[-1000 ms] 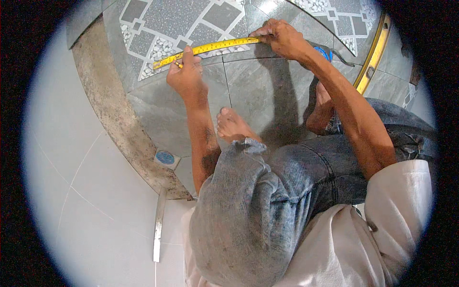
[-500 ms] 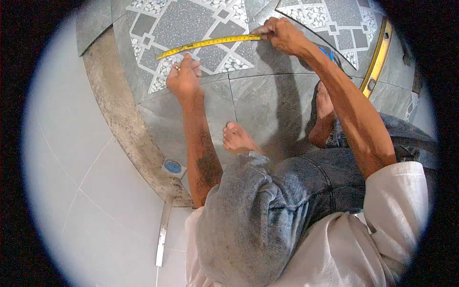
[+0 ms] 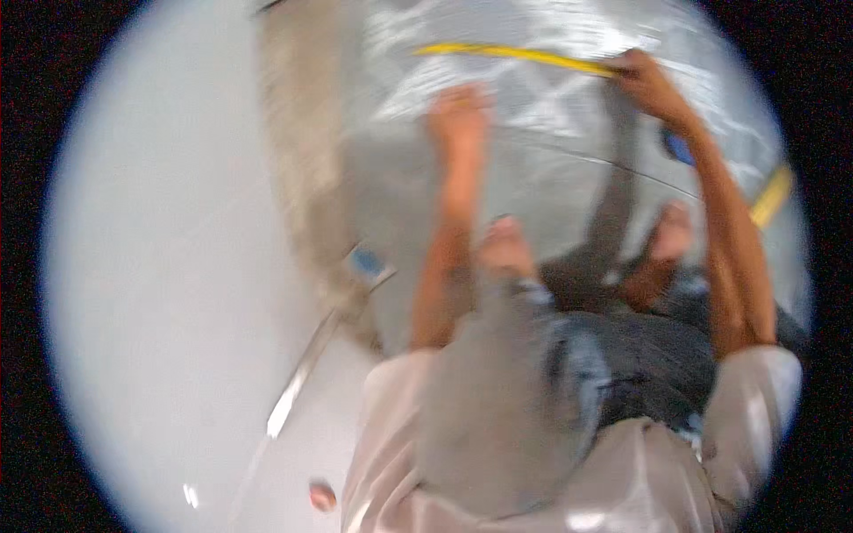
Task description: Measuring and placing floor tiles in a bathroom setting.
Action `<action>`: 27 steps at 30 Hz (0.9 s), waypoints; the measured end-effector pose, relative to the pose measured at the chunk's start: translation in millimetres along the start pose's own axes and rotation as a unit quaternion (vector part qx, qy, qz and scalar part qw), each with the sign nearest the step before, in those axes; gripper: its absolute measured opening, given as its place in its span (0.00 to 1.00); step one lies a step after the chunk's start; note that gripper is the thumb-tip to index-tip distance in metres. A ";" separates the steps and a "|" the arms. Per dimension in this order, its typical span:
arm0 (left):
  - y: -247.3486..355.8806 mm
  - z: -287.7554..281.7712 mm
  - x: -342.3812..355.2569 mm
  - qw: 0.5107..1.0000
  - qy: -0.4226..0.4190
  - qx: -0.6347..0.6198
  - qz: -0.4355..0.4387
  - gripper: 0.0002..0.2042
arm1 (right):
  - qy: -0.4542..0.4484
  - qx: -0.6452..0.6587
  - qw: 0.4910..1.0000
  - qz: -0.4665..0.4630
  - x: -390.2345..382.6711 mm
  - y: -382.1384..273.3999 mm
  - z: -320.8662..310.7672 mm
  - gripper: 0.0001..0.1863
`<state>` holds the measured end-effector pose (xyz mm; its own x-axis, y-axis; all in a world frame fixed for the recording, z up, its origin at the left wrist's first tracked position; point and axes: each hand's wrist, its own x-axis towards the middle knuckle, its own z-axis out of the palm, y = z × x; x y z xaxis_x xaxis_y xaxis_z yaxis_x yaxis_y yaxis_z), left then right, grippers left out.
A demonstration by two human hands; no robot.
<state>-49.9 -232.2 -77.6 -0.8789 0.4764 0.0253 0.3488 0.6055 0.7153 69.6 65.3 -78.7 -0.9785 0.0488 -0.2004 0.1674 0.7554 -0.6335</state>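
Note:
The picture is smeared by motion. A yellow tape measure blade (image 3: 524, 55) stretches out over the patterned grey and white tile (image 3: 400, 93). Its right end is in my right hand (image 3: 647, 84), which is closed on it. My left hand (image 3: 459, 107) is below the blade's free left end, a small gap away from it. The left fingers are too blurred to show whether they hold anything.
A blue thing (image 3: 679, 147) lies beside my right forearm, with a yellow spirit level (image 3: 771, 195) beyond. Left are a rough brown strip (image 3: 306, 133), a blue disc (image 3: 367, 261), a narrow metallic strip (image 3: 289, 400) and a small reddish thing (image 3: 322, 496).
My view has swung, so the scene sits further right and is blurred. The gap between my left hand and the blade looks wider. The small reddish thing has come into view.

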 end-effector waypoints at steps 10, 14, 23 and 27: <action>83.4 48.5 -137.4 0.899 -0.306 -0.298 -0.099 0.08 | 0.020 0.172 0.974 0.149 -18.6 2.4 -5.9 0.13; 80.1 41.2 -140.3 0.866 -0.334 -0.333 -0.166 0.09 | 0.012 0.206 0.965 0.164 -16.2 -5.9 -7.6 0.12; 66.5 63.7 -144.3 0.835 -0.373 -0.364 -0.179 0.10 | -0.018 -0.002 0.997 0.073 -10.5 5.0 -16.3 0.14; 69.0 48.3 -133.2 0.816 -0.419 -0.316 -0.243 0.09 | 0.064 0.047 0.994 0.071 -11.2 0.6 4.9 0.14</action>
<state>107.0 -223.1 -65.3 -0.2404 0.7063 -0.6659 -0.4450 0.5294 0.7222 81.2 62.0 -80.5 -0.9503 0.2390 -0.1997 0.3103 0.6707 -0.6737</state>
